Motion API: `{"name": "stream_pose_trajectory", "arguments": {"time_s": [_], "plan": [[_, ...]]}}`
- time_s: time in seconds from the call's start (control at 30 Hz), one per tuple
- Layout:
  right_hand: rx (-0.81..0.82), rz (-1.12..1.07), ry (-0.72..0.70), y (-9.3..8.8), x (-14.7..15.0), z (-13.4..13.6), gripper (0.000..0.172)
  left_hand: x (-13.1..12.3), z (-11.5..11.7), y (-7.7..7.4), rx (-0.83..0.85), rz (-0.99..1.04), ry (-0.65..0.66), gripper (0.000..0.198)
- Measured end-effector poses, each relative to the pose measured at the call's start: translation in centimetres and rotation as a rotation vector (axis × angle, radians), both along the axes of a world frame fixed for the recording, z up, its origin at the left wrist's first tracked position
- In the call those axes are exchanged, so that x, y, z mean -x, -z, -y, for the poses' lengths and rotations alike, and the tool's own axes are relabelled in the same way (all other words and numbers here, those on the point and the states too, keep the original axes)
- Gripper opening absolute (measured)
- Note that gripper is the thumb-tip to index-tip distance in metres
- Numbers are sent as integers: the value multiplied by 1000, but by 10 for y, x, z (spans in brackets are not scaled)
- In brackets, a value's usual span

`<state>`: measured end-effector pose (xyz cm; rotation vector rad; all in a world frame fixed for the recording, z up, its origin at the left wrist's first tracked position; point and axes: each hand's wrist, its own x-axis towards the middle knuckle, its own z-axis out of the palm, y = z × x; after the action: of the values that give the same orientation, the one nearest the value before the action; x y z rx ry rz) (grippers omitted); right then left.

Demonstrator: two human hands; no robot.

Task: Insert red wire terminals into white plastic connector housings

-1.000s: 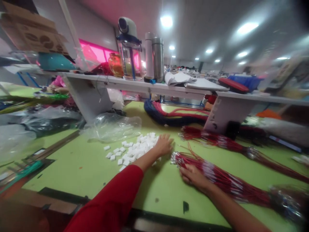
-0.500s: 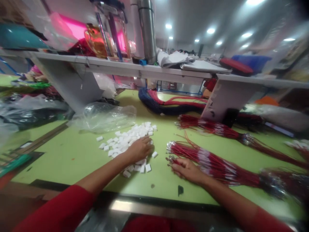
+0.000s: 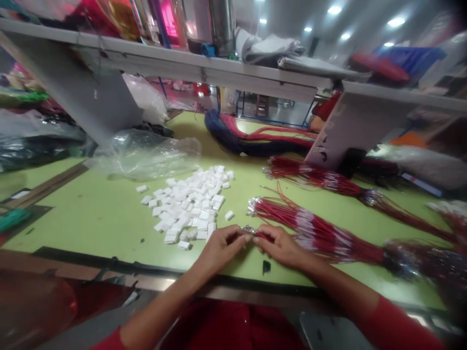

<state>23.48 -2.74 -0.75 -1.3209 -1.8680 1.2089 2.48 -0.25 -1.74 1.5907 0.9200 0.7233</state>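
Over the front of the green table, my two hands meet almost fingertip to fingertip. My right hand is closed round a few red wires, whose shiny metal terminals stick out toward the left. My left hand is pinched at those terminals; whatever lies between its thumb and fingers is hidden. Left of it spreads a loose pile of small white plastic connector housings, with a single housing apart on the right side. A thick bundle of red wires lies beside and behind my right hand.
Another red wire bundle lies farther back, with blue and pink cables behind it. A clear plastic bag sits behind the pile. A raised shelf spans the back. A small black piece lies near the front edge.
My left hand has moved from the white pile rightward and nearer to me, meeting my right hand at the wire ends. My right hand keeps its hold on the red wires. The view has tipped down.
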Motion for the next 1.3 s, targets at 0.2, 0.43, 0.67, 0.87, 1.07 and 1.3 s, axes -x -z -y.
{"name": "stream_pose_trajectory", "arguments": {"time_s": [0.2, 0.43, 0.67, 0.87, 1.07, 1.3], "plan": [[-46, 240, -185, -21, -19, -8, 18, -1, 2, 13, 63, 104, -73, 20], [465, -64, -276, -26, -28, -11, 34, 2, 5, 9, 94, 132, -41, 22], [534, -231, -212, -21, -6, -16, 45, 0, 3, 11, 96, 205, -60, 24], [305, -211, -88, -18, -1, -8, 40, 13, 16, 8, 210, 184, -172, 28], [196, -180, -91, -12, 0, -6, 31, 7, 21, 5, 203, 153, -144, 27], [185, -226, 67, -10, -4, -1, 28, 2, 27, -3, -76, -103, -142, 42]]}}
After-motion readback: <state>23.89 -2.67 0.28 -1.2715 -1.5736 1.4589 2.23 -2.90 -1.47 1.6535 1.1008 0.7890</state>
